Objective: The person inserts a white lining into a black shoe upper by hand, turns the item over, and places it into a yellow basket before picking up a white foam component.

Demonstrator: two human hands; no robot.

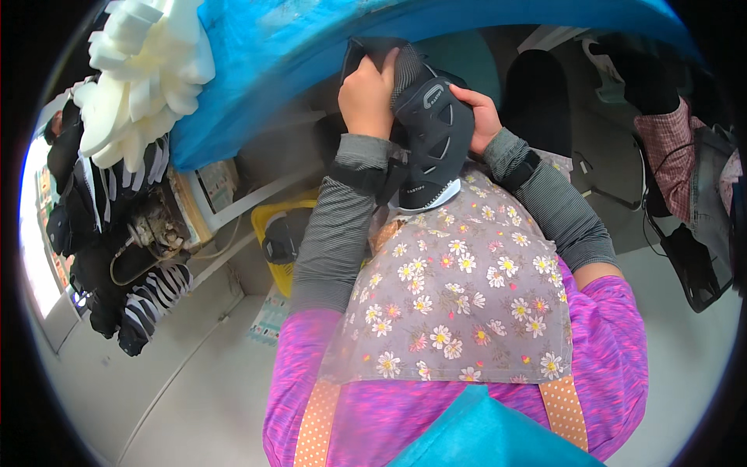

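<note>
A black shoe upper (pixel 437 128) with grey mesh, angular overlays and a white lower edge is held up in front of my apron, below the edge of the blue-covered table. My left hand (pixel 367 97) grips its far left end, the index finger stretched along the open mesh part. Some of that hand's fingers are hidden behind the material. At the upper's right edge, my right hand (pixel 478 117) holds on with the thumb on the near face and the other fingers mostly out of sight. The white-edged end hangs toward my lap.
Blue sheeting (pixel 264 70) covers the table ahead. White foam pieces (pixel 144 78) are heaped at its left end. Black-and-white striped pieces (pixel 152 300) hang at the left. A yellow basket (pixel 272 272) stands by my left forearm. Another person's checked clothing (pixel 665 159) shows at right.
</note>
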